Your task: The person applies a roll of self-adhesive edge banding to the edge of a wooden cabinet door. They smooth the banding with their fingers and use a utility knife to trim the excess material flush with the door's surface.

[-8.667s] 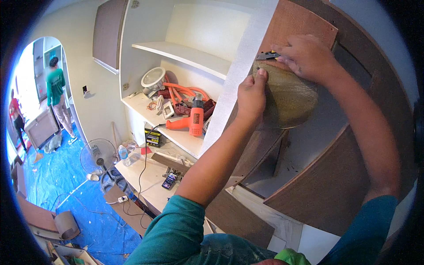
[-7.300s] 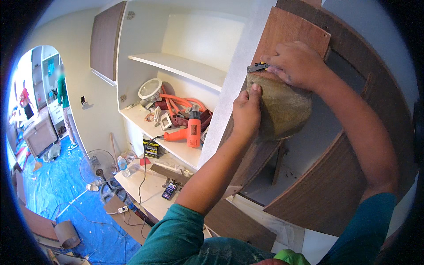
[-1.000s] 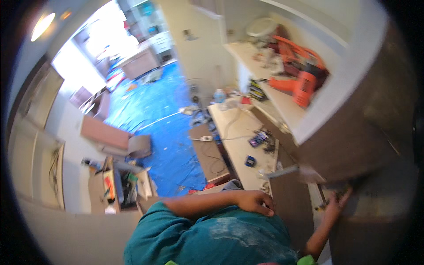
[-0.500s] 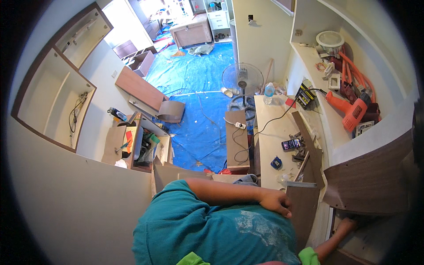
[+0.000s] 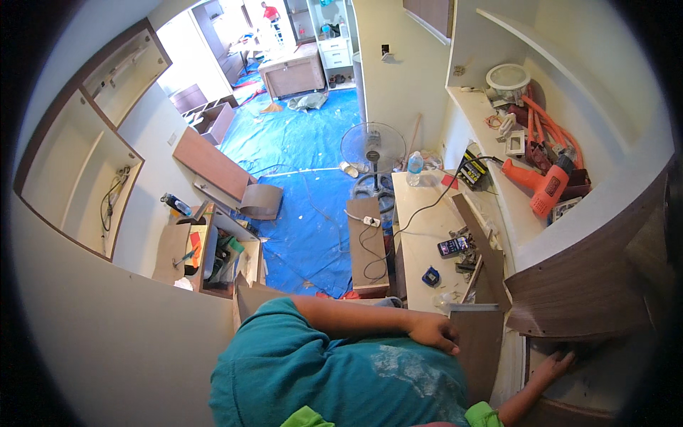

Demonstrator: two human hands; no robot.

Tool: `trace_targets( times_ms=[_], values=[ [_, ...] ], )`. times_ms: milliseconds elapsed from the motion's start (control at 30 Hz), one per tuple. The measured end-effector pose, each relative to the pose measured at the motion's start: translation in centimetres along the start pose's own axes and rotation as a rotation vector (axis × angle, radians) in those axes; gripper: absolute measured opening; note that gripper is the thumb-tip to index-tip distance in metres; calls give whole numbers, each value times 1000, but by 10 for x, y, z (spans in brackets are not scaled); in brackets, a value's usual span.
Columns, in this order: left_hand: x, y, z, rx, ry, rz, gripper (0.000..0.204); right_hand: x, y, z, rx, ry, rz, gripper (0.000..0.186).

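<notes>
My left hand [image 5: 434,331] lies across my body at the bottom centre, beside a dark brown board [image 5: 477,349], its fingers curled; whatever may be under them is hidden. At the lower right, my right hand [image 5: 557,363] reaches into a shadowed opening below a curved dark wood panel [image 5: 576,302], fingers apart, with nothing visible held. On the cream worktop [image 5: 420,235] beside the boards lie a phone [image 5: 453,246], a blue tape measure [image 5: 431,277] and metal bits.
Above right, an orange heat gun [image 5: 548,188] rests on a cluttered shelf. A fan [image 5: 372,153], a water bottle [image 5: 414,169] and a board with a socket [image 5: 366,249] stand ahead. Blue sheeting [image 5: 292,242] covers the floor. A person in red [image 5: 270,14] is in the far room.
Earlier both hands held a thin sheet and a utility knife at the cabinet. The view has swung left, my hands have dropped apart, and the knife is out of sight.
</notes>
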State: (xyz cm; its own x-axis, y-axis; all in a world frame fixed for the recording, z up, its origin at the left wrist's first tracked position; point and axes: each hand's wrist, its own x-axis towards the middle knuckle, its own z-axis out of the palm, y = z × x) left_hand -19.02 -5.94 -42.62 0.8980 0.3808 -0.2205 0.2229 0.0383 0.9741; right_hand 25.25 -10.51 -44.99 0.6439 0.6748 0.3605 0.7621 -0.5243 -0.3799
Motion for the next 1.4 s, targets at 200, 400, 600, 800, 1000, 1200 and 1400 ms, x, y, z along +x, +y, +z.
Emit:
trace_targets(
  times_ms=[200,400,600,800,1000,1200,1400],
  values=[
    [3,4,-4,28,-8,35,39,-103,-33,-56,606,-232,-39,33],
    [15,4,-6,42,-98,104,40,-182,-100,-86,1071,-885,-428,47],
    [17,11,-5,91,-78,68,42,-178,-75,-36,752,-915,-109,49],
    [19,14,-5,93,-96,68,44,-172,0,18,309,-789,226,51],
    [15,-7,-16,206,1,18,47,-167,71,32,23,-689,502,53],
    [1,-127,-56,624,245,-243,44,-130,-22,-154,706,-224,-74,36],
    [-47,-220,-71,711,204,-465,66,-87,-83,-252,367,777,-477,49]
  ],
)
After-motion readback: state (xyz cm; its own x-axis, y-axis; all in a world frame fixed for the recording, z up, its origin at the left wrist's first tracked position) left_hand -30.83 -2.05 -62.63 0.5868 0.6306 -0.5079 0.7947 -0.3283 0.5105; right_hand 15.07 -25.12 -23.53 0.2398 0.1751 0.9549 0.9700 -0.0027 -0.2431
